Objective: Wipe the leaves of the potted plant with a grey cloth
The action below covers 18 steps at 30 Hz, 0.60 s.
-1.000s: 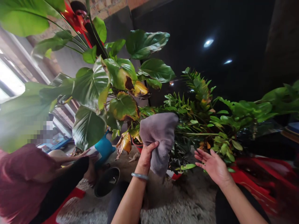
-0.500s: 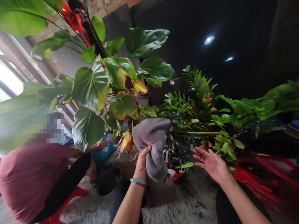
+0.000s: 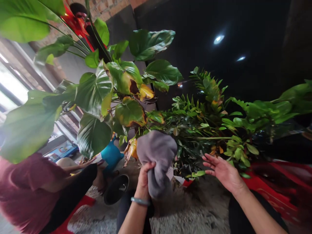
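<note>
One grey cloth (image 3: 157, 148), one bracelet (image 3: 140, 201), left fingers (image 3: 147, 166) gripping cloth, right fingers (image 3: 212, 159) spread, empty

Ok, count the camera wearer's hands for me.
2: the left hand grips a grey cloth, which hides some of its fingers; the right hand is open, holding nothing, near green plants.

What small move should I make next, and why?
I'd probably bring the right hand leftward to support the free side of the gray cloth. Only the left hand grips it, with fabric spreading above and below that hold, while the right hand is open, holds nothing and sits apart from it.
</note>
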### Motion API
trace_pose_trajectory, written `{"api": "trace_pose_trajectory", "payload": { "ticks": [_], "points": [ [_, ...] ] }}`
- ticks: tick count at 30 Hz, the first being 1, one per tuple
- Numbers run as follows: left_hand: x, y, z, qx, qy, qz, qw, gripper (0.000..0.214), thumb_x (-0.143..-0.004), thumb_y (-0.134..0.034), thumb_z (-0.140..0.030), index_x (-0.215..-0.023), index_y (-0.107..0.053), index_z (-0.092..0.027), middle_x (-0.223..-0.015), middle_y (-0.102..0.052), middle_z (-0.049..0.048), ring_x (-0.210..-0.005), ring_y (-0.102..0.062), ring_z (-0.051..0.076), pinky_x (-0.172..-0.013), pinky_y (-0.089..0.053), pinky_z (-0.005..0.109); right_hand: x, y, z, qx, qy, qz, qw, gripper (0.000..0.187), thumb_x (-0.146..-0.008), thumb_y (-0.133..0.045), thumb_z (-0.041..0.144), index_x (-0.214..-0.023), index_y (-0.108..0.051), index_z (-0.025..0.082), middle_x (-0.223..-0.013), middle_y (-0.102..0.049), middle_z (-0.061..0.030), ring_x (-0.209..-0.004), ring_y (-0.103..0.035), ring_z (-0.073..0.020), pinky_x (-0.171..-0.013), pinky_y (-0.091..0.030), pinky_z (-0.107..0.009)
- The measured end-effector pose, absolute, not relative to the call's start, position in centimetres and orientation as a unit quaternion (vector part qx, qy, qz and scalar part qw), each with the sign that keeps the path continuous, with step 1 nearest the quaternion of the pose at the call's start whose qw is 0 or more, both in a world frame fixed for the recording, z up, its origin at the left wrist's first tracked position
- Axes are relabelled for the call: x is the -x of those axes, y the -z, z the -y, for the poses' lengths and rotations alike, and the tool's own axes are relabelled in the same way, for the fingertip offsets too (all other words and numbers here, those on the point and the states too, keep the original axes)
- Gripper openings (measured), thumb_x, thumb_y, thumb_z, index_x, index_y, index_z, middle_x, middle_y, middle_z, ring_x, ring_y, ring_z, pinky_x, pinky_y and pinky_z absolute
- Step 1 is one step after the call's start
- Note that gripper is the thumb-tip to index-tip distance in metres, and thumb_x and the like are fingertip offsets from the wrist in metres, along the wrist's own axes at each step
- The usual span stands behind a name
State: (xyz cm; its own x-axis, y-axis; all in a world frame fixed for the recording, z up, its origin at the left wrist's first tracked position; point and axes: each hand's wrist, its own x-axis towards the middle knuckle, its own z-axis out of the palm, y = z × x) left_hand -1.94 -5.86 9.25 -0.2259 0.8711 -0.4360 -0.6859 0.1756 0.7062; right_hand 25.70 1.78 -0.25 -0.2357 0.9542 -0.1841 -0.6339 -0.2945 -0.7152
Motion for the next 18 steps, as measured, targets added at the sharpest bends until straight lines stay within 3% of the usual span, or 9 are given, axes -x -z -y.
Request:
{"api": "trace_pose_trajectory", "payload": {
  "ticks": [2, 5, 8, 12, 18],
  "points": [
    [2.0, -11.3, 3.7, -0.106, -0.701, -0.445, 0.547, 0.012, -0.058, -0.068, -0.013, -0.069, -0.063, -0.015, -0.054, -0.068, -0.0003, -0.047, -0.061, 0.014, -0.053, -0.051, 0.024, -25.4, 0.1, -1.8, 0.308, -0.745, 0.259, 0.531, 0.033, -0.076, -0.061, 0.046, -0.093, -0.078, 0.024, -0.106, -0.076, -0.0103, -0.087, -0.067, -0.0284, -0.067, -0.053, -0.039],
    [0.6, -10.1, 2.3, -0.120, -0.692, -0.504, 0.503, 0.017, -0.055, -0.068, -0.011, -0.071, -0.064, -0.015, -0.054, -0.068, 0.0004, -0.046, -0.060, 0.015, -0.052, -0.051, 0.026, -24.9, -0.3, -1.7, 0.325, -0.743, 0.258, 0.525, 0.034, -0.073, -0.062, 0.047, -0.091, -0.078, 0.024, -0.105, -0.077, -0.0101, -0.086, -0.067, -0.0274, -0.065, -0.053, -0.037],
    [-1.0, -5.0, 4.0, -0.147, -0.599, -0.590, 0.520, 0.015, -0.050, -0.069, -0.011, -0.064, -0.064, -0.014, -0.048, -0.066, 0.0032, -0.043, -0.058, 0.018, -0.047, -0.049, 0.030, -24.9, -0.8, -1.3, 0.340, -0.737, 0.262, 0.522, 0.034, -0.071, -0.063, 0.047, -0.091, -0.079, 0.024, -0.106, -0.076, -0.0096, -0.086, -0.066, -0.0262, -0.064, -0.053, -0.036],
    [-0.7, -1.1, 7.7, -0.123, -0.555, -0.573, 0.590, 0.018, -0.046, -0.068, -0.013, -0.063, -0.065, -0.016, -0.049, -0.066, 0.0029, -0.044, -0.059, 0.019, -0.046, -0.047, 0.030, -25.4, -0.9, -1.1, 0.347, -0.732, 0.257, 0.528, 0.033, -0.071, -0.063, 0.046, -0.090, -0.079, 0.024, -0.103, -0.077, -0.0095, -0.084, -0.065, -0.0257, -0.063, -0.052, -0.035],
    [0.3, -9.0, 5.2, -0.151, -0.622, -0.492, 0.590, 0.025, -0.041, -0.072, -0.020, -0.065, -0.065, -0.014, -0.053, -0.067, 0.0016, -0.046, -0.059, 0.016, -0.047, -0.047, 0.026, -25.4, -1.0, -1.2, 0.327, -0.738, 0.237, 0.540, 0.030, -0.073, -0.064, 0.043, -0.089, -0.079, 0.023, -0.101, -0.077, -0.0095, -0.083, -0.066, -0.0254, -0.063, -0.052, -0.035]
  ]
}}
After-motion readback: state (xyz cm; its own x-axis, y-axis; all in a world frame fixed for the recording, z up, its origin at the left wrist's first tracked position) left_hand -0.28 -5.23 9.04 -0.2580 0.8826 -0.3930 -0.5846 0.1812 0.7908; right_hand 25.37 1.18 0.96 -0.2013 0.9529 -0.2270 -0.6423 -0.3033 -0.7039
